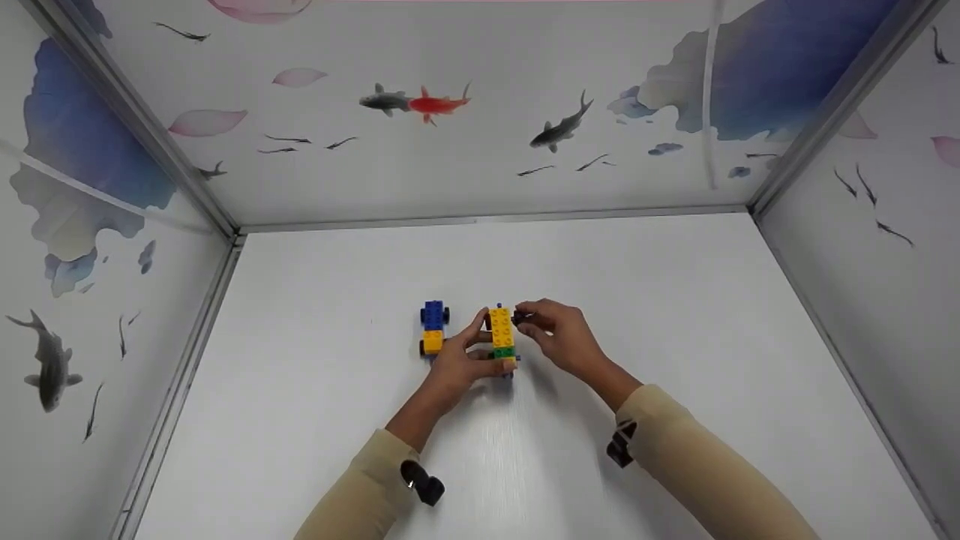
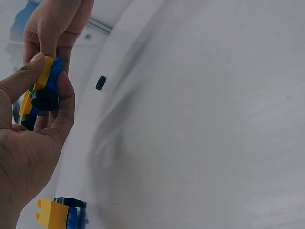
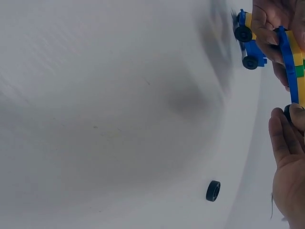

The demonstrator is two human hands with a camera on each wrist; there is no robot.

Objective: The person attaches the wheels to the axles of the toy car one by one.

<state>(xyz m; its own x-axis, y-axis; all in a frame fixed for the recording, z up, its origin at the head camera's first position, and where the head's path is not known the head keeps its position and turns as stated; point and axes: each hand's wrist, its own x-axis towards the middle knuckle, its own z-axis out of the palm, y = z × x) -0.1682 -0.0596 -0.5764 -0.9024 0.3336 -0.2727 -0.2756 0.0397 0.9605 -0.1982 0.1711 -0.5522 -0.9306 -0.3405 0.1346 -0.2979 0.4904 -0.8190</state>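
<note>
My left hand point(image 1: 459, 369) grips a toy block car point(image 1: 501, 330) with yellow and green bricks on a blue base. Its thumb lies on the yellow brick at the near end, and black wheels show along the car's left side. At the far right corner, my right hand point(image 1: 562, 335) pinches a small black wheel point(image 1: 519, 318) against or close beside the car; the right wrist view does not settle whether it is seated. Left of the held car stands a second block car point(image 1: 433, 315), blue and yellow with black wheels, partly behind my left hand.
One loose black wheel point(image 3: 213, 191) rests on the white table point(image 1: 300, 375), also seen in the left wrist view. White walls printed with fish and petals point(image 1: 480, 165) enclose the table at the back and both sides.
</note>
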